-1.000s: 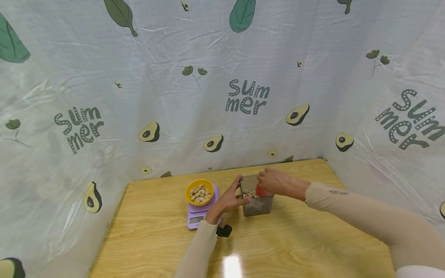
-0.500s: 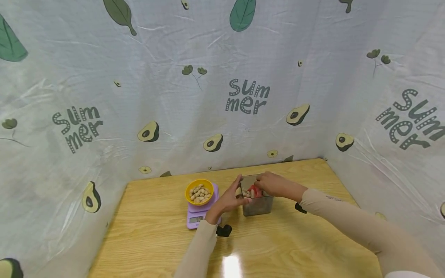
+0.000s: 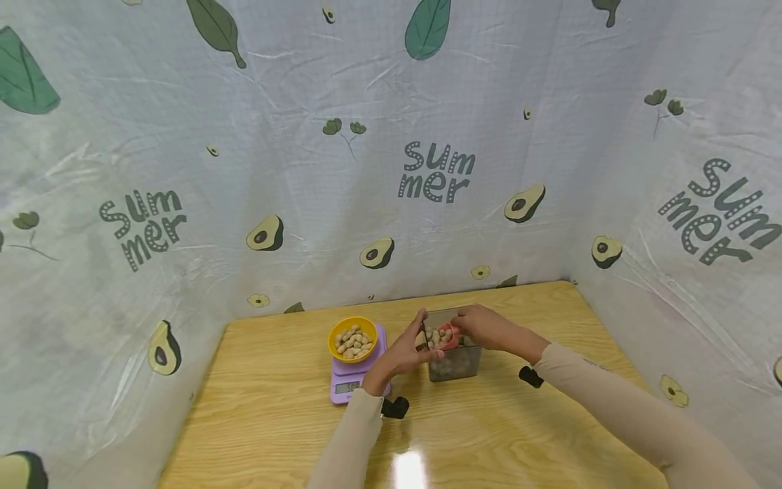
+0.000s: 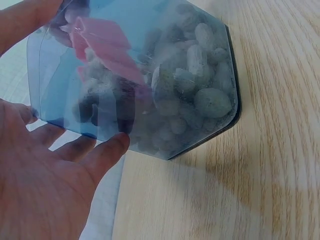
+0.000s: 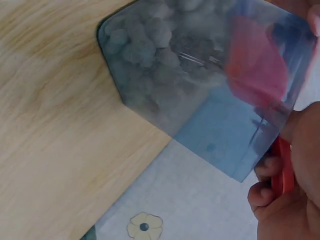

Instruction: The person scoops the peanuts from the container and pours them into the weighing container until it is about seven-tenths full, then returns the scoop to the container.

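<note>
A smoky see-through plastic bin (image 3: pixel 455 367) holds unshelled peanuts (image 4: pixel 212 102). My left hand (image 3: pixel 403 351) grips its left side, thumb at the front and fingers spread along the wall. In the left wrist view, the fingertips (image 4: pixel 117 142) press near the bin's rim. With curled fingers my right hand (image 3: pixel 491 331) holds the handle of a red scoop (image 3: pixel 451 335), whose head is inside the bin with peanuts in it. The right wrist view shows the red handle (image 5: pixel 284 170) in the fist and the scoop's head through the bin wall.
Left of the bin, a yellow bowl (image 3: pixel 332 337) of peanuts stands on a purple kitchen scale (image 3: pixel 339 370) with a lit display. The wooden table (image 3: pixel 263 407) ends at a white printed sheet (image 3: pixel 305 170) behind and at both sides.
My right hand has lowered and tipped the scoop inside the bin; its head now faces up with peanuts in it. The left hand stays at the bin; bowl and scale have not moved.
</note>
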`<state>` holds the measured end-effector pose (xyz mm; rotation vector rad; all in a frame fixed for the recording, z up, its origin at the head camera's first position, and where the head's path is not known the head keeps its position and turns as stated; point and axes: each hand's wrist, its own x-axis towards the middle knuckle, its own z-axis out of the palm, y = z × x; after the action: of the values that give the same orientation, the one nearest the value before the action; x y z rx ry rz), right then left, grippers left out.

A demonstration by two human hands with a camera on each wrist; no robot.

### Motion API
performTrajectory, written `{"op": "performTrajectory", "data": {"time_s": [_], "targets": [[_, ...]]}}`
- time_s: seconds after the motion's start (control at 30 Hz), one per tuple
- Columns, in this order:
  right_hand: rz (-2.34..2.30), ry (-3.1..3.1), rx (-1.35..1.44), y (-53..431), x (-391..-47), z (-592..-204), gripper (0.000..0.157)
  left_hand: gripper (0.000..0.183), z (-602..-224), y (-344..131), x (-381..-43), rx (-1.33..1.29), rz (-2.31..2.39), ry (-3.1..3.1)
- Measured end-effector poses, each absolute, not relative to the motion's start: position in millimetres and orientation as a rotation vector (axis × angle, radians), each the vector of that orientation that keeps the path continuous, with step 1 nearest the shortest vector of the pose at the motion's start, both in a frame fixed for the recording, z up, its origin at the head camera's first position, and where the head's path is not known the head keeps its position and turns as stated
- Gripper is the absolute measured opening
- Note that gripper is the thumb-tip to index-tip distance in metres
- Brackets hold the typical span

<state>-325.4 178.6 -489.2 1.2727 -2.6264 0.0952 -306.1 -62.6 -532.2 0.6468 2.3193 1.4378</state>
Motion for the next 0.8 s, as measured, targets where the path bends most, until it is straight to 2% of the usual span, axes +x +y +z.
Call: {"op": "performTrajectory", "data": {"time_s": [0.37, 0.63, 0.8], "targets": [[0.228, -2.617, 1.236, 181.7, -324.0, -487.8, 0.011, 0.108, -528.0, -61.7, -303.1, 0.622, 1.413, 2.325], [0.365, -2.699, 1.130, 194.2, -324.3, -486.5, 0.024, 0.110, -528.9, -60.6, -303.9, 0.609, 1.436, 2.305], [0.385, -2.717, 1.097, 200.4, -322.4, -491.0, 0.026, 0.107, -529.6, -59.1, -304.6, 0.606, 1.456, 2.287]]}}
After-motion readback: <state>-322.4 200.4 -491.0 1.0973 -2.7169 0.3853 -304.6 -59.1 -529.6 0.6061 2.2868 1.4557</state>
